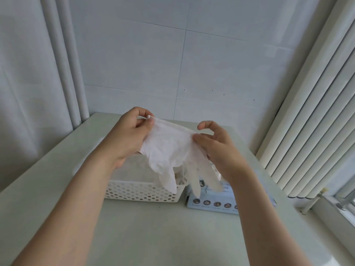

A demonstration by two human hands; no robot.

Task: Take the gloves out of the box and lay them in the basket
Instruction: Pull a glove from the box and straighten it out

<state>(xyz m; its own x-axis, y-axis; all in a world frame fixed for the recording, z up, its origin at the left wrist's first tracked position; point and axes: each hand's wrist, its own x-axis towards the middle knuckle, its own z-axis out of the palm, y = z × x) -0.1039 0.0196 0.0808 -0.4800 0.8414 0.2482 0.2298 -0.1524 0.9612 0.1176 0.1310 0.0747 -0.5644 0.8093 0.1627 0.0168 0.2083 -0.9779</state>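
Note:
A white disposable glove [169, 148] hangs stretched between both hands, cuff up and fingers dangling down. My left hand [130, 135] pinches the cuff's left corner between thumb and forefinger. My right hand [217, 148] pinches the cuff's right edge. The glove hangs above the white perforated basket [142, 191], its fingertips reaching over the basket's right end and over the light blue glove box [211, 202] that lies right beside it. Whether more gloves lie inside the basket cannot be told.
Basket and box sit on a pale green table [153, 237] against a tiled wall. Grey curtains hang on the left, vertical blinds [311, 116] and a window sill on the right.

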